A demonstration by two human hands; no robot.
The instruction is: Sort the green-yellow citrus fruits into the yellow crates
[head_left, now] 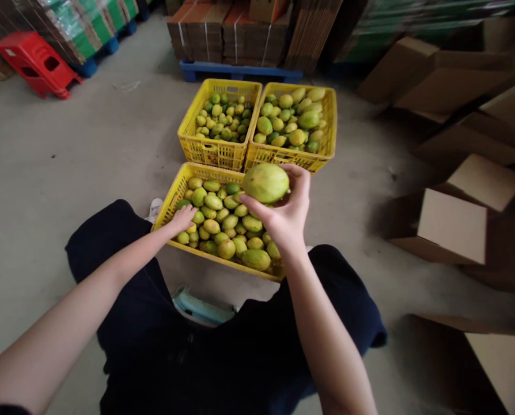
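In my right hand [292,210] is a large yellow-green lemon [266,183], gripped between thumb and fingers and raised over the near yellow crate [223,266]. That crate holds many lemons [226,249], from green to yellow. At its left side my left hand [183,219] lies on the fruit, fingers stretched out and touching a green lemon [197,217]; the fingertips are partly hard to make out. Behind stand two more yellow crates, a left one [188,144] with smaller lemons and a right one [329,135] with larger lemons.
Opened cardboard boxes [451,225] lie along the right side. At the back, bundled flat cartons [201,34] sit on a blue pallet [240,72]. A red plastic stool [37,63] stands at the far left. My knees flank the near crate, and a light-blue object [203,305] shows beneath me.
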